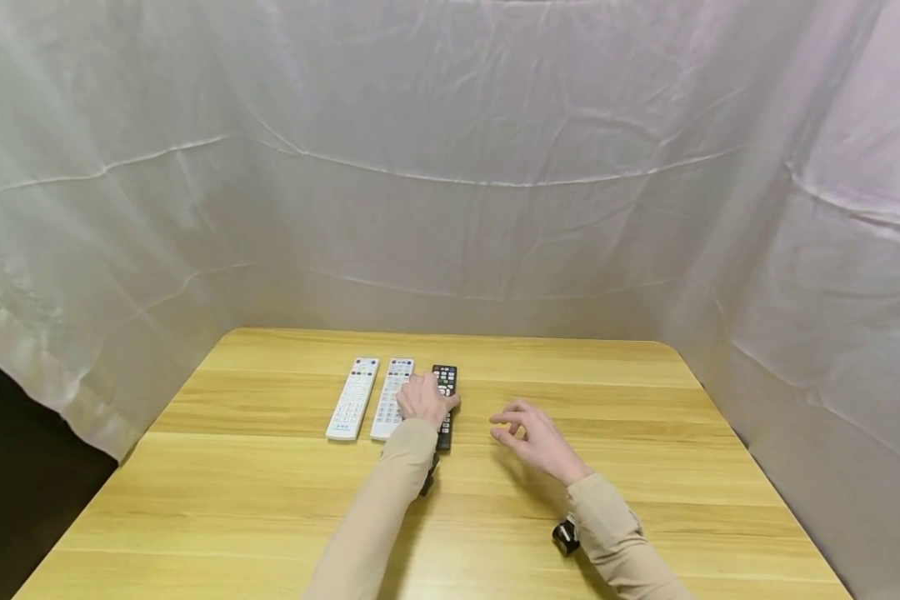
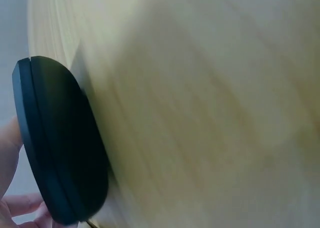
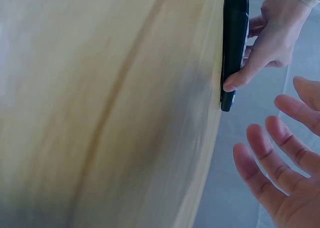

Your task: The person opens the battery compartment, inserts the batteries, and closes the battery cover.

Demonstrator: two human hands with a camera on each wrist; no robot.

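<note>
A black remote control (image 1: 446,377) lies on the table, and my left hand (image 1: 423,400) grips it across the middle from above. Seen from the right wrist, the left thumb presses one side of the remote (image 3: 235,42) while the other fingers are partly hidden behind it. In the left wrist view the remote's black end (image 2: 70,143) looms close, with fingers (image 2: 22,204) at its far side. My right hand (image 1: 537,437) hovers to the right of the remote, fingers loosely bent and holding nothing.
Two white remote controls lie side by side left of the black one: a far-left one (image 1: 353,400) and one (image 1: 384,417) partly covered by the left hand. Pale curtains (image 1: 457,242) surround the wooden table (image 1: 217,500). A black wrist camera (image 1: 566,537) hangs at the right sleeve.
</note>
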